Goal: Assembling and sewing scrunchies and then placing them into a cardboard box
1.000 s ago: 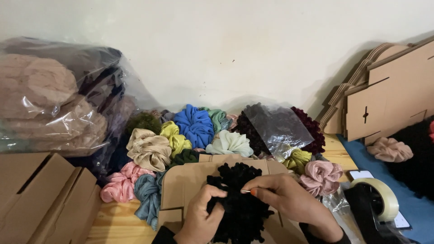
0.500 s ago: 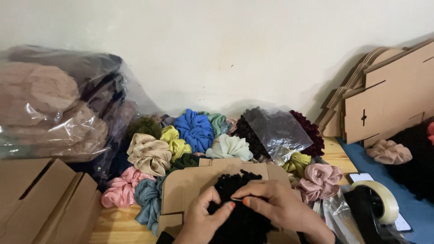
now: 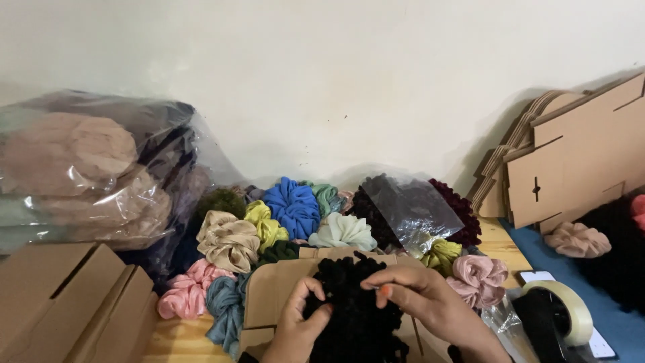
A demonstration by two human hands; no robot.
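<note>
Both hands at 6 o'clock, low in frame, clamped on a black scrunchie (image 3: 356, 316). Left hand (image 3: 295, 329) has thumb & fingers curled round its left edge, fingertips pinching the ruffles. Right hand (image 3: 430, 302) grips the top-right part, fingers bent over the fabric w/ orange nails showing. Scrunchie sits betw. the 2 hands, over a flat brown cardboard piece (image 3: 275, 292) lying on the wooden surface (image 3: 168, 339).

Outward: blue-grey scrunchie (image 3: 225, 309) at 8 o'clock, just beside the cardboard; pink scrunchie (image 3: 185, 296) touching it further left. Beige satin scrunchie (image 3: 228, 242) at 10 o'clock, yellow-green one (image 3: 265, 225) next to it, dark green one (image 3: 279, 252) below that. Royal blue scrunchie (image 3: 293, 207) at 11 o'clock, pale mint one (image 3: 342, 232) at 12. Clear plastic bag (image 3: 410, 208) w/ dark scrunchies inside at 1 o'clock, maroon scrunchie (image 3: 460, 215) behind it. Olive scrunchie (image 3: 440, 255) & dusty pink scrunchie (image 3: 478, 279) at 2 o'clock, near right hand.

Tape roll (image 3: 561, 316) on a black dispenser at 3-4 o'clock. Flat cardboard blanks (image 3: 578, 161) lean on the wall at 2 o'clock, peach scrunchie (image 3: 578, 240) on blue mat (image 3: 618, 323) below. Big clear bag of fabric bundles (image 3: 80, 175) at 9-10 o'clock; folded cartons (image 3: 67, 302) at 8 o'clock
</note>
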